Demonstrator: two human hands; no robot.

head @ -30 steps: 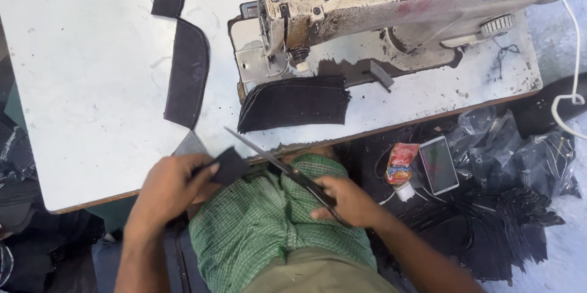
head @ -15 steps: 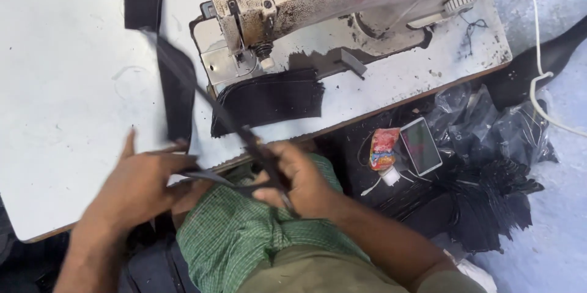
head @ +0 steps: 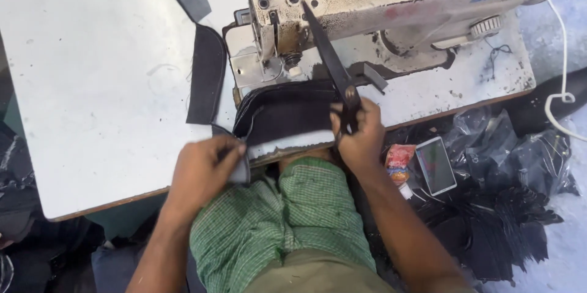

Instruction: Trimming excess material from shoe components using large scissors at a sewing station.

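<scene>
Scissors [head: 333, 63] have been swung up since the earlier frame, and both hands have been brought to the bench's front edge.

The right hand [head: 361, 137] is clenched around the scissors' handles, the closed blades pointed up and away across the sewing machine [head: 391, 5] toward its needle end. The left hand [head: 205, 167] is curled over the near corner of the dark fabric piece [head: 287, 112], which is laid at the front edge below the needle (its pale lining is turned up along the rim). A dark strip [head: 205, 76] is set just left of the machine; beyond it, wide bare white bench [head: 92, 85] is left open to the far-left corner. Off the right edge, a phone [head: 435, 164] and black offcuts [head: 507, 207] are seen below.
</scene>
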